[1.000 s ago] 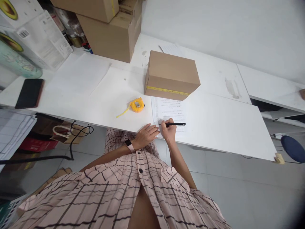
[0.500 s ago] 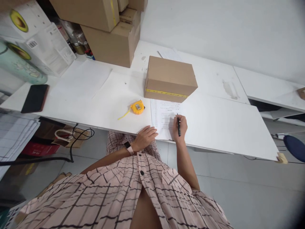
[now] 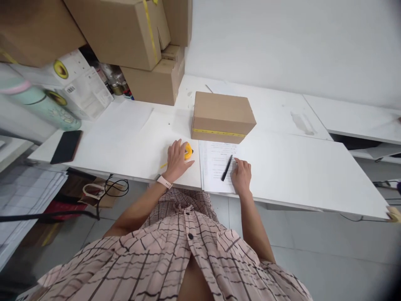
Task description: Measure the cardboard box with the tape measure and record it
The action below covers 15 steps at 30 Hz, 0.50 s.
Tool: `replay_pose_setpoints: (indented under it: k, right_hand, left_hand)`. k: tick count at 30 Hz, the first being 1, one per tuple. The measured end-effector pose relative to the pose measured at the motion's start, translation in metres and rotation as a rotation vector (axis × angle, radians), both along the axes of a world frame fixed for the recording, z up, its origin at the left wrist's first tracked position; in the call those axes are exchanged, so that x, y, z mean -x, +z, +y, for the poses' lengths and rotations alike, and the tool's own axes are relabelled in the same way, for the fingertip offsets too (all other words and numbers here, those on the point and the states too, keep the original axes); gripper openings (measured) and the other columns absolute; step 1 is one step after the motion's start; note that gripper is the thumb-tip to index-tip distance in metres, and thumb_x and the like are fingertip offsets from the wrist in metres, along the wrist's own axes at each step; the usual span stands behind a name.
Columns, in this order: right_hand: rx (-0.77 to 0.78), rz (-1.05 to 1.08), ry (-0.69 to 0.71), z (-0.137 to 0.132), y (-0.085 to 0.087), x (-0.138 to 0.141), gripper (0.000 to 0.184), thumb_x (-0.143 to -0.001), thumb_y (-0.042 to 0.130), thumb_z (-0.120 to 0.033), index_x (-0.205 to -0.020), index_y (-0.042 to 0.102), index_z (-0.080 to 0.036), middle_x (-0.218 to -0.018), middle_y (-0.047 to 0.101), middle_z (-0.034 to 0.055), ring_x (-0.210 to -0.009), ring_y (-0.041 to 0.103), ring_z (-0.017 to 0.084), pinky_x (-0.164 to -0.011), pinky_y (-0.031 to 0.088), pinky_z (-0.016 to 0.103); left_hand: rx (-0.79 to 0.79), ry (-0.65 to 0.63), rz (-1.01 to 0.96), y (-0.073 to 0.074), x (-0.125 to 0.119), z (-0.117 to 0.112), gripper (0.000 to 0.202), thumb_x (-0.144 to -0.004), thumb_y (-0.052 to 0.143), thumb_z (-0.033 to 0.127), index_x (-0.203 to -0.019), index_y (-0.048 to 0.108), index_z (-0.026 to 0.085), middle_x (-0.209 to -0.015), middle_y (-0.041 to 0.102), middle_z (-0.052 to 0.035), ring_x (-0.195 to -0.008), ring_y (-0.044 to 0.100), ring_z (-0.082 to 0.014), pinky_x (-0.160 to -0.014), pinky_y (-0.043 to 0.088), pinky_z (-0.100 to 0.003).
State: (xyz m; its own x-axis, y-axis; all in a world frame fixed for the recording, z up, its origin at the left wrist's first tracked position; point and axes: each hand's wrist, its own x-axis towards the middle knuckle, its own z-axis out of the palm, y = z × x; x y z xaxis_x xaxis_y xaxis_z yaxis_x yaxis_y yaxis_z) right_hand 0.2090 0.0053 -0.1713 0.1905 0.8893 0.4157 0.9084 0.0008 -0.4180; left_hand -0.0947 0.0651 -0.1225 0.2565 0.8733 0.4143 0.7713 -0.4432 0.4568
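Partly covered, the tape measure lies beneath the left grip.

Bright, diffuse light over white worktop; dimmer underneath, lower left. Shadows soft. Wide-angle stretch toward edges, dark right corners. Printed sheet text blurry, unreadable.

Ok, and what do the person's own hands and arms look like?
The left hand and right hand are ungloved. A pale pink wrist strap is on the left arm; the right arm has none. Both are bare below pale pink sleeves with dark check lines.
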Motion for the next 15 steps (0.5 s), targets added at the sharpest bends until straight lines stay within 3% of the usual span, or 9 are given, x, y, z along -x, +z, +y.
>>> replay_pose_setpoints:
  k: [3, 6, 10, 15]
  right_hand:
    - [-0.075, 0.091, -0.035, -0.002, 0.011, 0.008, 0.041, -0.093, 0.036, -0.018, -0.126, 0.062, -0.018, -0.112, 0.063, 0.0168, -0.107, 0.053, 0.03, -0.094, 0.047, 0.051]
    - [-0.141, 0.382, -0.027, -0.001, 0.038, 0.031, 0.037, -0.097, 0.041, -0.036, -0.12, 0.065, -0.019, -0.116, 0.064, 0.0163, -0.107, 0.058, 0.028, -0.095, 0.048, 0.049]
    - [0.144, 0.946, 0.266, 0.001, 0.085, 0.066, 0.05, -0.095, 0.046, -0.061, -0.107, 0.072, -0.021, -0.099, 0.07, 0.0089, -0.089, 0.065, 0.022, -0.08, 0.054, 0.038]
    - [0.215, 1.092, 0.322, 0.008, 0.121, 0.063, 0.05, -0.084, 0.061, -0.065, -0.092, 0.075, -0.018, -0.073, 0.065, 0.0029, -0.067, 0.056, 0.015, -0.065, 0.05, 0.032]
  left_hand:
    - [0.156, 0.002, -0.051, -0.001, 0.005, 0.019, 0.066, -0.077, 0.077, 0.028, -0.135, 0.048, 0.016, -0.132, 0.059, -0.0189, -0.126, 0.055, -0.0366, -0.103, 0.046, -0.055]
    - [0.302, -0.15, -0.227, 0.016, -0.003, 0.013, 0.052, -0.079, 0.075, 0.033, -0.124, 0.051, 0.02, -0.118, 0.066, -0.0114, -0.104, 0.065, -0.0273, -0.089, 0.055, -0.043]
    - [0.51, -0.573, -0.411, 0.056, -0.026, -0.008, 0.042, -0.086, 0.07, 0.043, -0.117, 0.051, 0.022, -0.113, 0.065, -0.0073, -0.095, 0.066, -0.0194, -0.081, 0.055, -0.033]
    - [0.61, -0.647, -0.483, 0.085, -0.034, -0.003, 0.04, -0.084, 0.07, 0.042, -0.114, 0.053, 0.021, -0.11, 0.064, -0.0068, -0.092, 0.064, -0.0183, -0.077, 0.055, -0.031]
